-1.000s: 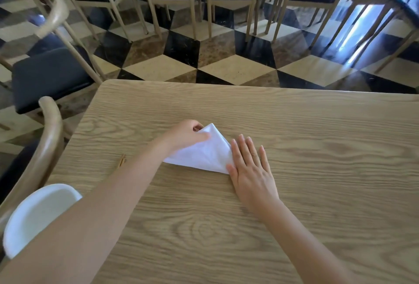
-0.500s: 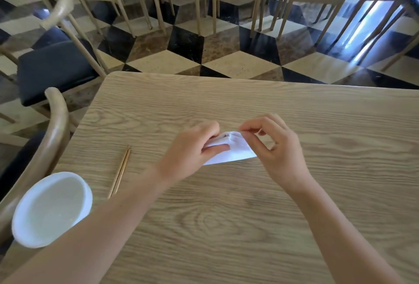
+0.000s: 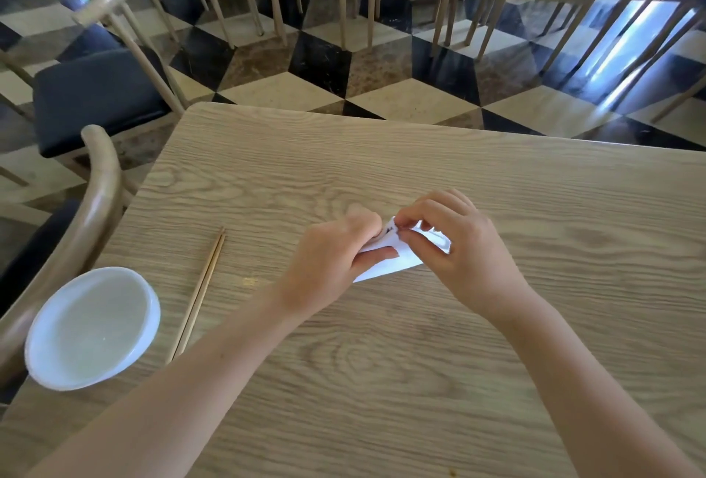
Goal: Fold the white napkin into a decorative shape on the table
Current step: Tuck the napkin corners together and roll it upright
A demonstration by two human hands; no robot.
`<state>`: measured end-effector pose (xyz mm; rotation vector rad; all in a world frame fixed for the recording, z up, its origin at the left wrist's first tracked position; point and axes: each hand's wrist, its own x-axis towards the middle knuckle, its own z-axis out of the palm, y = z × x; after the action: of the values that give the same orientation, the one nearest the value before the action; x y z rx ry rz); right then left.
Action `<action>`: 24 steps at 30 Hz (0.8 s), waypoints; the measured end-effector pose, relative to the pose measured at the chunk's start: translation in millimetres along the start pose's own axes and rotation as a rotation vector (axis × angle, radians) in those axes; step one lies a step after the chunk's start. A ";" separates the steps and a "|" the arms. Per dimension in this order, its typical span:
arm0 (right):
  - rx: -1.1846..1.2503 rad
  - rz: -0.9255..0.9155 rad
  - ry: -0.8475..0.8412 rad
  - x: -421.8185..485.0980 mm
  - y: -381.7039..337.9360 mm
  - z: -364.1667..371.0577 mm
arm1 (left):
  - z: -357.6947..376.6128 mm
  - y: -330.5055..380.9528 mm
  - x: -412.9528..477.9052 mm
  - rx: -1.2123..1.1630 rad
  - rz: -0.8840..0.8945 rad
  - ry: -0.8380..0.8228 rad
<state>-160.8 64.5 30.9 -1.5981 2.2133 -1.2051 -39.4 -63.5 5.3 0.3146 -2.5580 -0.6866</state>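
Napkin (image 3: pixel 397 261) pinched between both hands (image 3: pixel 401 248)

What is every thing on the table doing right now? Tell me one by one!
white napkin: partly folded, pinched between both hands just above the table.
left hand: closed on the napkin's left side.
right hand: fingertips pinching the napkin's top.
white bowl: upright, looks empty, at the table's left edge.
chopsticks: lying flat side by side, untouched.
table: bare wood.

No readable text, label, brand, number or sign shows on anything here
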 end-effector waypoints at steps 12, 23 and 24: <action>-0.066 -0.059 -0.021 2.7 2.1 10.9 | -6.2 -8.4 -1.0 -0.320 -0.111 -0.034; 0.006 -0.003 0.051 5.0 4.0 13.6 | -10.7 -8.1 4.5 -0.048 0.102 0.047; 0.008 -0.007 0.058 4.7 3.8 14.2 | -10.9 -7.8 5.9 -0.009 0.125 0.047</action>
<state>-157.8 53.6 20.3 -1.5886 2.2370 -1.2760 -38.3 -76.6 11.8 0.1646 -2.5044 -0.6368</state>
